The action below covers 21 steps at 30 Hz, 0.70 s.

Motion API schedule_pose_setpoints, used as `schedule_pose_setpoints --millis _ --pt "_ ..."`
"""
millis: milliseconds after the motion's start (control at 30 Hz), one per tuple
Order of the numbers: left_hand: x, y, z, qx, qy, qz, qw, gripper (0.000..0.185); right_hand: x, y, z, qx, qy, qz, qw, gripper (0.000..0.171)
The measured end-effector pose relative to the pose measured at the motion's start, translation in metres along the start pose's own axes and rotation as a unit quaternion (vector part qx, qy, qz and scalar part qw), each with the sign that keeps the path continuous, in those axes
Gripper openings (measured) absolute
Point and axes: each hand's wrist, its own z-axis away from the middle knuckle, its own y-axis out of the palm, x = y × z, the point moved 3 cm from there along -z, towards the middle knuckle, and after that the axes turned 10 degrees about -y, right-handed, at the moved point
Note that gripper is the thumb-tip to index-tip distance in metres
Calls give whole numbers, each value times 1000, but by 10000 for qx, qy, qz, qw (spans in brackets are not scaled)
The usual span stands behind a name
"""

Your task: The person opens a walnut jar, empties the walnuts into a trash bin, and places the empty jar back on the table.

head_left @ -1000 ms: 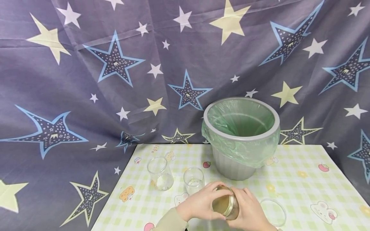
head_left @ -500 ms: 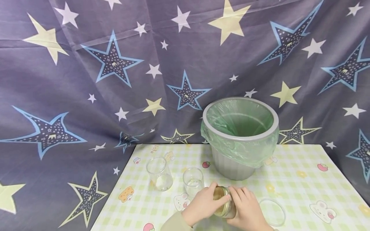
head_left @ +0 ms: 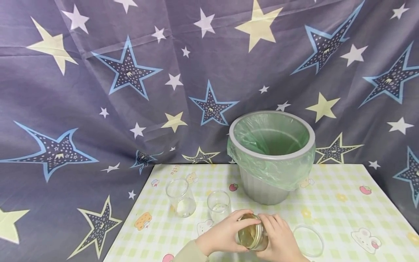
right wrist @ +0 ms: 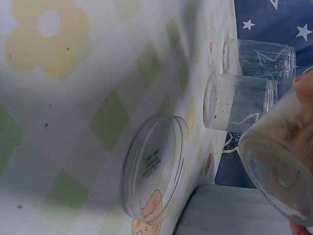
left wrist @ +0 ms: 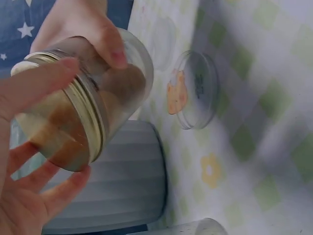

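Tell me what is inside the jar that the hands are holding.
The jar, gripped by the left hand and right hand, holds brownish-yellow contents, seen through the glass in the left wrist view. What they are is too blurred to tell, and fingers cover part of the glass.

Surface (head_left: 327,189): checked cloth; small slanted pinkish lettering near its far left corner, reads roughly "Lite", uncertain.

Clear round lid (right wrist: 154,171) lying on the surface: small printed block of dark text at its centre, visible in both wrist views, too small and blurred to read.

Nothing else legible.
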Motion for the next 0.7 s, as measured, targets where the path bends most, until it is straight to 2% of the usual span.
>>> schedule_pose_setpoints --millis 100,200,267,367,433,467,533,600,700 --pt "1 2 1 -135 -188 150 9996 80 1 1 1 27 43 -35 10000 101" --pt "3 4 0 -233 -708 390 9965 78 1 1 0 -9 -2 35 10000 102" --pt "5 7 -1 -242 -1252 654 9897 75 1 0 0 -56 -56 137 9999 103" --pt "7 11 -3 -249 -2005 946 9748 68 1 -1 -2 -88 -152 282 9994 104" --pt "6 12 -4 -238 -2293 1018 9677 65 2 -2 -3 -68 -165 325 9993 103" --pt "6 13 -4 -220 -2334 1017 9668 65 2 -2 -3 -42 -157 332 9993 103" --pt "4 12 -4 -132 -2177 847 9722 70 2 -3 -3 17 -146 344 9993 102" --pt "4 11 -4 -20 -1742 591 9829 77 2 -3 -3 94 -126 343 9993 101" --pt "3 8 -1 105 -869 140 9961 86 2 -3 -2 185 -140 344 9991 100"
